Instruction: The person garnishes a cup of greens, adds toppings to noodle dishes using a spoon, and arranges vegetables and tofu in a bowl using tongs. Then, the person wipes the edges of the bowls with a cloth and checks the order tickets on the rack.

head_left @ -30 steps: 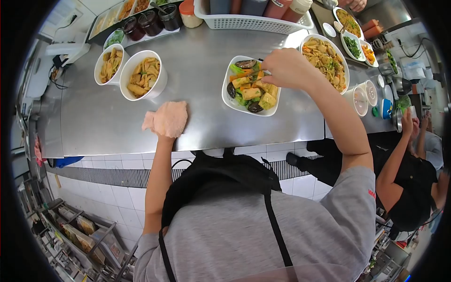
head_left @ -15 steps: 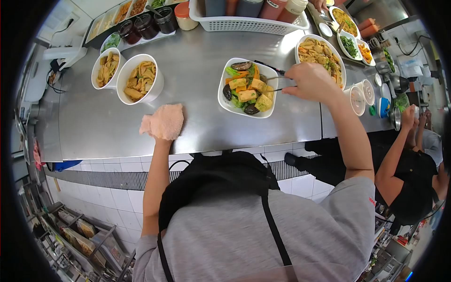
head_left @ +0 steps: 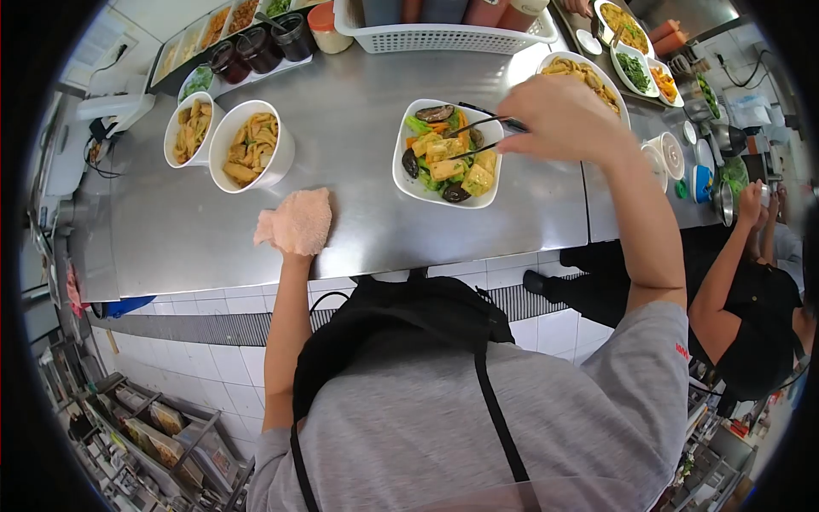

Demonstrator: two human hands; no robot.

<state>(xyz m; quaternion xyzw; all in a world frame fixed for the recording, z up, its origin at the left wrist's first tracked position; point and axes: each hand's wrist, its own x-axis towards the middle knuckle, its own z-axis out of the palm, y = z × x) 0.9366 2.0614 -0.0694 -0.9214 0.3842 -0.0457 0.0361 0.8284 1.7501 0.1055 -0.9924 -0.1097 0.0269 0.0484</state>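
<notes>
My right hand (head_left: 554,117) is closed on a pair of thin metal tongs (head_left: 485,126), whose tips reach the yellow cubes in a square white dish (head_left: 488,198). Greens, carrot strips and dark mushrooms lie around the cubes. A dark utensil rests on the dish's far right side, partly behind the hand. My left hand (head_left: 296,247) is mostly hidden by a pink cloth (head_left: 299,220) that it holds on the steel counter (head_left: 358,230). Beyond the cloth are two white bowls of noodles (head_left: 256,145) (head_left: 193,130).
A white basket of bottles (head_left: 452,37) and several jars (head_left: 293,37) line the back. A large noodle bowl (head_left: 627,107) stands right of the tongs, with plastic cups (head_left: 671,154) beyond. At the right is another person (head_left: 751,316).
My right hand first drew back right from the dish, then moved up slightly. The tongs' tips are still at the cubes. The cloth has barely moved.
</notes>
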